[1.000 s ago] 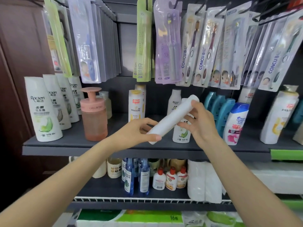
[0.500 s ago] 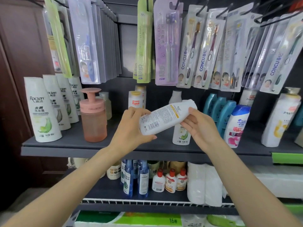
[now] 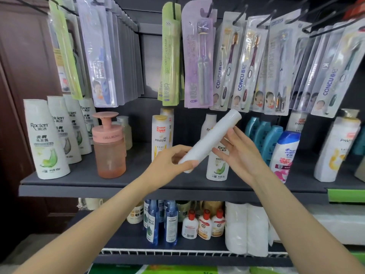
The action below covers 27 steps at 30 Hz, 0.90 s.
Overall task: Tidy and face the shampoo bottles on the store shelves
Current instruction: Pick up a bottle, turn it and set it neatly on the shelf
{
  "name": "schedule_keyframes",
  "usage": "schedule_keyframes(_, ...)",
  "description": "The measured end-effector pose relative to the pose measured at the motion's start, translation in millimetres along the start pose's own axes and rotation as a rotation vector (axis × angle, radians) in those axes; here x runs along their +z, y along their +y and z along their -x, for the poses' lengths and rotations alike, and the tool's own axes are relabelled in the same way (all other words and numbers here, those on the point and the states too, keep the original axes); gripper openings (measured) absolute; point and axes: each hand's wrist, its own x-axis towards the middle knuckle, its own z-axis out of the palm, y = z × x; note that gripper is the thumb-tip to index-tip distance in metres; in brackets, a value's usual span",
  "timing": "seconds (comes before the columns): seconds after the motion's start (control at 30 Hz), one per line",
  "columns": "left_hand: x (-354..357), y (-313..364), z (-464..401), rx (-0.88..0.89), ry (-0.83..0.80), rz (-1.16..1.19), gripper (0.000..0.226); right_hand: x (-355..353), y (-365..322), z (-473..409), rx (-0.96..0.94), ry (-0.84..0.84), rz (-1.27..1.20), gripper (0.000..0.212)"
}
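Note:
A white shampoo bottle (image 3: pixel 212 137) hangs slanted in front of the upper shelf (image 3: pixel 118 179), cap end up to the right, its narrow plain side towards me. My left hand (image 3: pixel 173 162) pinches its lower end between thumb and fingers. My right hand (image 3: pixel 237 151) touches the bottle's middle with fairly straight fingers. Behind it a white Raclen bottle (image 3: pixel 218 165) stands upright with its label facing out. A Pantene bottle (image 3: pixel 161 135) stands just to the left.
Several white Raclen bottles (image 3: pixel 46 143) line the shelf's left end beside a pink pump dispenser (image 3: pixel 109 145). Teal bottles (image 3: pixel 264 135), a Head & Shoulders bottle (image 3: pixel 285 155) and Pantene bottles (image 3: pixel 335 149) stand at the right. Toothbrush packs (image 3: pixel 197 62) hang above. Small bottles (image 3: pixel 189 226) fill the lower shelf.
The bottle has rolled about its long axis: its printed back label faced me half a second ago, now a plain narrow side does. It also tilted steeper, and my right fingers straightened.

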Motion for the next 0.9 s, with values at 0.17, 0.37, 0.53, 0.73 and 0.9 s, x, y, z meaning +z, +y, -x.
schedule_keyframes(0.17,8,1,-12,-0.007,-0.029,-0.049,0.023,2,-6,-6,-0.051,0.142,0.276,0.02)
schedule_keyframes(0.37,13,17,-32,0.116,0.109,-0.132,0.033,8,-3,-13,-0.121,0.124,0.551,0.026)
schedule_keyframes(0.53,18,10,-45,0.11,0.134,-0.128,0.033,-3,-2,-20,-0.241,0.114,0.872,0.028)
schedule_keyframes(0.73,25,-13,-58,0.019,0.258,-0.11,0.031,-31,-9,-33,-0.462,0.174,1.299,0.032)
schedule_keyframes(0.9,32,-33,-77,-0.044,0.289,-0.094,0.034,-44,-7,-47,-0.343,0.095,1.401,0.046)
